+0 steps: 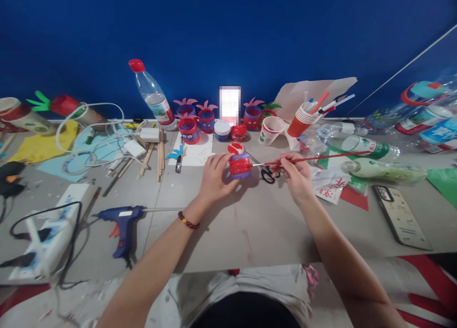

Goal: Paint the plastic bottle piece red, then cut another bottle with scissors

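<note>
A smooth blue wall (228,37) closes off the far side of the grey counter (217,233), whose near edge runs just in front of the person's lap; between that edge and the hands lies a flat stretch with faint reddish smears, giving the forearms room to move. Clear plastic bottles crowd the right end, a long white power strip (53,233) takes up the left, and a tall red-capped bottle (157,97) leans near the wall. Over the middle, the left hand's (218,175) grip is closed on a small painted cup (240,167), glossy red with purple at its ends, while the right hand's (295,175) grip is pinched around a slim red brush (321,157), its tip at the cup's right side; I cannot tell whether they touch. A blue plastic glue gun (123,223) lies left, a patterned phone (402,216) right. Smaller still are black-handled scissors (268,174) beside the right hand and a beaded bracelet (188,221) on the left wrist.
</note>
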Available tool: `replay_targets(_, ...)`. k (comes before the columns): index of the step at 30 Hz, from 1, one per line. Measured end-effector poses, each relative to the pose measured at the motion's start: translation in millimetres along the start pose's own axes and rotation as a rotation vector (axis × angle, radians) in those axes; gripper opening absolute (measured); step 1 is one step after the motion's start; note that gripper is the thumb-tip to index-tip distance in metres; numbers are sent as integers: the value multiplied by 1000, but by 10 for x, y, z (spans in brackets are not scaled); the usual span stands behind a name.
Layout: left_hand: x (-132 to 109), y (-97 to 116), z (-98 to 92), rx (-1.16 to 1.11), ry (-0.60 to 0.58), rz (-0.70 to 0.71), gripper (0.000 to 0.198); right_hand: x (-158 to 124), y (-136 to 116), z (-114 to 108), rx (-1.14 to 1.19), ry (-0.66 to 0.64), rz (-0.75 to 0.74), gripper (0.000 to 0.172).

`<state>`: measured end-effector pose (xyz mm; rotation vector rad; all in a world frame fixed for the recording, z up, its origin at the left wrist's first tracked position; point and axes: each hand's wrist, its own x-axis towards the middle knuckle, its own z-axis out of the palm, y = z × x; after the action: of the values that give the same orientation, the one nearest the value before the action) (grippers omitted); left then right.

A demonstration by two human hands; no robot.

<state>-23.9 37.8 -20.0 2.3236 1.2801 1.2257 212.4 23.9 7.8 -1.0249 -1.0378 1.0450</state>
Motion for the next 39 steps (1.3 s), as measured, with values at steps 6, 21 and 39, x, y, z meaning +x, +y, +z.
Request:
replay_targets(6, -9, -21, 3, -14, 26, -3, 58, 49, 30, -72, 9, 75, -39, 30)
replay_targets(21, 7, 11, 1, 7, -5, -6, 56, -53, 114, 38, 45, -26, 86, 36)
replay_targets(39, -8, -11, -7, -22, 30, -15, 57, 22, 32, 11, -3, 72, -28, 41)
